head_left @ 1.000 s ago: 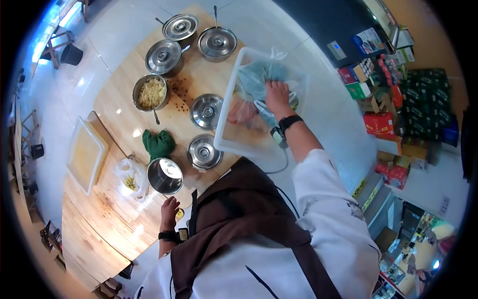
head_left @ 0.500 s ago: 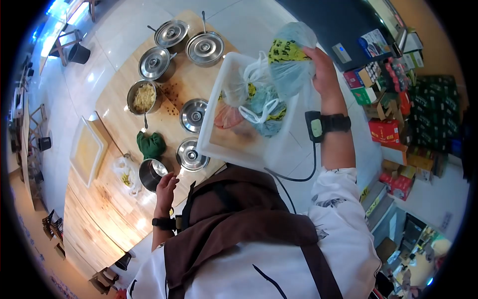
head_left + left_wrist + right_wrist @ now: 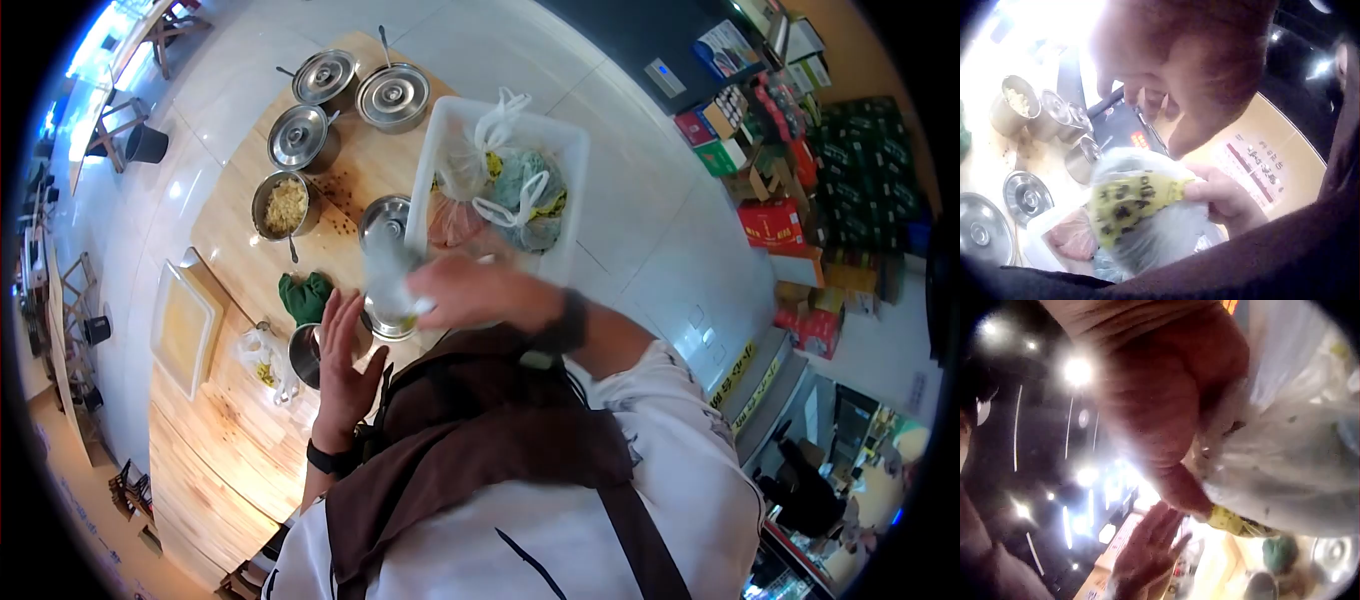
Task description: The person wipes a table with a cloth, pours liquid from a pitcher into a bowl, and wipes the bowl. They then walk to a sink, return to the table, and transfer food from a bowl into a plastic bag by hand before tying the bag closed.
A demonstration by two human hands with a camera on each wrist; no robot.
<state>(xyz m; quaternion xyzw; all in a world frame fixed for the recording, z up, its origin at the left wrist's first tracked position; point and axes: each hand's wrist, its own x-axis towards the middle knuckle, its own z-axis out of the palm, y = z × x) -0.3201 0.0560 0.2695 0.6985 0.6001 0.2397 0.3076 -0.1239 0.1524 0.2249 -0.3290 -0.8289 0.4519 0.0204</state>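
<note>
My right hand (image 3: 490,292), blurred in the head view, grips a clear plastic bag (image 3: 1141,215) with a yellow, dark-printed band. In the left wrist view its thumb presses on the band, and in the right wrist view the bag (image 3: 1272,469) hangs beside the palm. The bag's contents are hidden. My left hand (image 3: 345,385) holds nothing, its fingers spread, above the edge of an uncovered steel pot (image 3: 304,358). A white plastic bin (image 3: 578,185) beyond the right hand holds several tied bags, one reddish (image 3: 455,222), one bluish-green (image 3: 530,230).
Several lidded steel pots (image 3: 393,95) stand at the table's far end, beside an open pot of chopped pale food (image 3: 286,206). A green cloth (image 3: 305,298), a tied bag (image 3: 264,360) and a white tray (image 3: 185,330) lie to the left. Loose lids (image 3: 385,215) lie near the bin.
My right hand has lifted the bag out of the bin and swung it left across my front. My left hand has risen and spread its fingers.
</note>
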